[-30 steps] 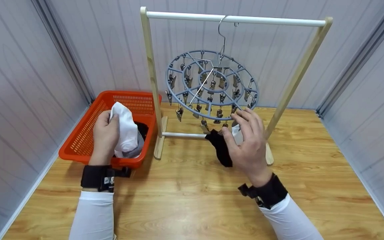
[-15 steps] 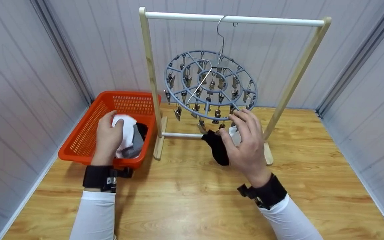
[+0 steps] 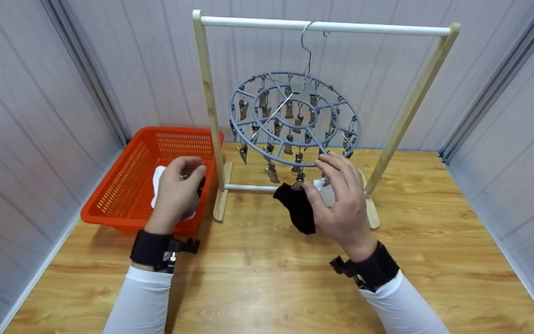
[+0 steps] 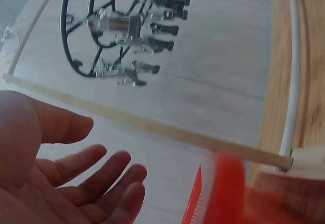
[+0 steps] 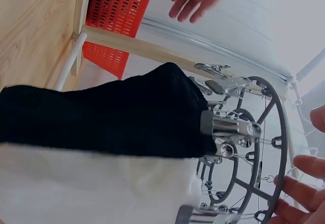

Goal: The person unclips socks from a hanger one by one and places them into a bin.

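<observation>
My left hand (image 3: 176, 190) is empty above the orange basket (image 3: 90, 199), its fingers loosely curved and apart from the thumb. White cloth (image 3: 156, 183) shows in the basket beside it, with grey and black pieces partly hidden by the hand. My right hand (image 3: 345, 208) is at the near right rim of a round blue-grey clip hanger (image 3: 290, 162), fingertips against the ring and thumb apart. From its metal clips hang a black sock (image 3: 297, 208) and a white sock (image 5: 101, 183), the white one mostly behind my right hand in the head view.
The clip hanger hangs by a metal hook from the white bar (image 3: 378, 29) of a wooden rack. Many bare clips (image 3: 271, 172) dangle from its rings. The rack's left post (image 3: 209, 93) stands between basket and hanger. Panelled walls close in the back and both sides.
My left hand lowered the white cloth into the basket, let it go, then moved up and right. The clip hanger turned slightly and the black sock shifted left. My right hand barely moved.
</observation>
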### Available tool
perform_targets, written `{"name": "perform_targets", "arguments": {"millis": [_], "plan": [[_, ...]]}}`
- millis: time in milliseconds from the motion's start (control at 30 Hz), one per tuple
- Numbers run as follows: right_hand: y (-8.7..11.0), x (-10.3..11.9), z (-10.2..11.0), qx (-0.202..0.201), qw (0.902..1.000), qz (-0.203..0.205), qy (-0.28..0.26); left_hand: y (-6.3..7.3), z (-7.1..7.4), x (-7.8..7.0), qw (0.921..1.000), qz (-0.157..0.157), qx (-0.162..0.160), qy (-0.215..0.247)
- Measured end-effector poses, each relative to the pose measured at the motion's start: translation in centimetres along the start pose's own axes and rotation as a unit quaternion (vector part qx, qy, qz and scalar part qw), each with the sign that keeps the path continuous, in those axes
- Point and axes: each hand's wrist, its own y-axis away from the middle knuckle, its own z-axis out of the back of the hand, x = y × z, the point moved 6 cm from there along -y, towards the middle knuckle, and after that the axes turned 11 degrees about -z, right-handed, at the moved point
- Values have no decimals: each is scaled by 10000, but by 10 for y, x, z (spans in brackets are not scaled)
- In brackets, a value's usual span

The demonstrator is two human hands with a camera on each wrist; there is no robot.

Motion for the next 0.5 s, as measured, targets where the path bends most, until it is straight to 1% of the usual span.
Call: {"name": "perform_targets", "arguments": {"millis": [133,233,333,500], "plan": [[-1,0,3,-203,9995,45,-226,2,-23,-12,9984,-425,385,13],[-3,-1,5,-408,9988,38,-276,6,-40,-18,9955,-575,753,0],[-5,-3,3,-538,9985,-4,-121,10,-54,-20,9919,-675,1075,39],[-7,-7,-5,-559,9976,-143,371,15,-73,-21,9850,-952,1438,-5]]}}
